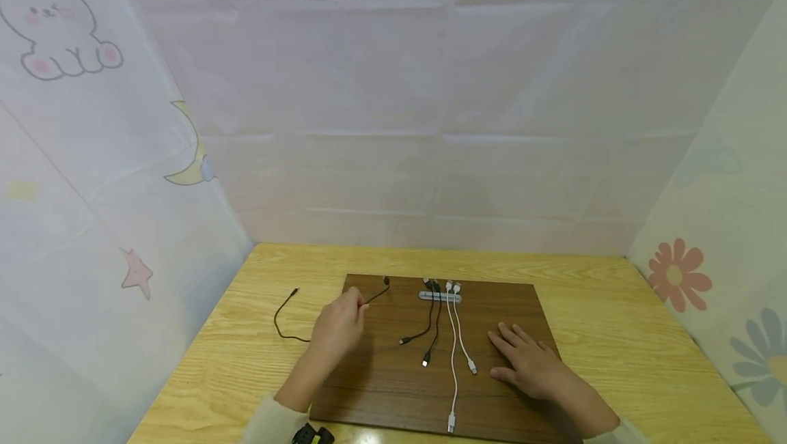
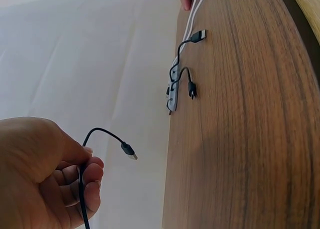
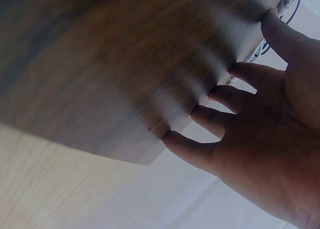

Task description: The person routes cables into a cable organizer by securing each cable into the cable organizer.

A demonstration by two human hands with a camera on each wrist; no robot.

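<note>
My left hand (image 1: 338,324) pinches a black USB cable (image 2: 100,129) between thumb and fingers, above the left part of a dark brown wooden board (image 1: 492,321). One plug (image 2: 129,150) of this cable sticks out past the fingertips; the other end (image 1: 277,326) trails onto the table at left. At the board's back, a small grey cable holder (image 1: 444,297) has two short black cables (image 1: 438,324) and two white cables (image 1: 453,348) lying across it. To the right of them, my right hand (image 1: 531,365) rests on the board, fingers spread and holding nothing.
The board lies on a light wood-grain table (image 1: 590,294). Pale sheets with printed figures hang behind and at both sides, close to the table edges. A small black object (image 1: 312,434) shows at the front edge, beside the left sleeve.
</note>
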